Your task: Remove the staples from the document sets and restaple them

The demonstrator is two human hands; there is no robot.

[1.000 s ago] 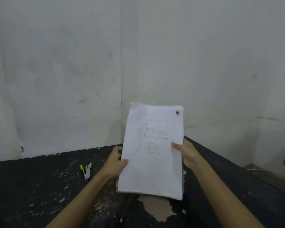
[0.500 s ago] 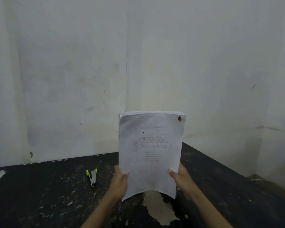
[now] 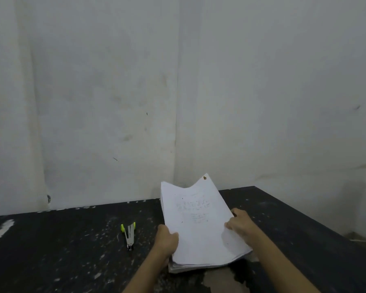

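A thick stack of white printed pages (image 3: 199, 225) leans low over the black table (image 3: 61, 250), its lower edge near the tabletop and its top sagging in the middle. A rusty brown mark (image 3: 204, 177) sits at its top right corner. My left hand (image 3: 167, 242) grips the stack's left edge. On the right edge, my right hand (image 3: 241, 224) holds it with the thumb over the front page. A silver stapler with lime-green ends (image 3: 129, 234) lies on the table, left of my left hand, untouched.
Two pale walls meet in a corner (image 3: 175, 123) right behind the table. The tabletop is scuffed, with a bare patch of peeled surface (image 3: 222, 280) under the stack. The table's right edge (image 3: 304, 220) runs diagonally toward me.
The stack was held upright in the air half a second ago; now both hands have lowered and tilted it back toward the table. The stapler has not moved.
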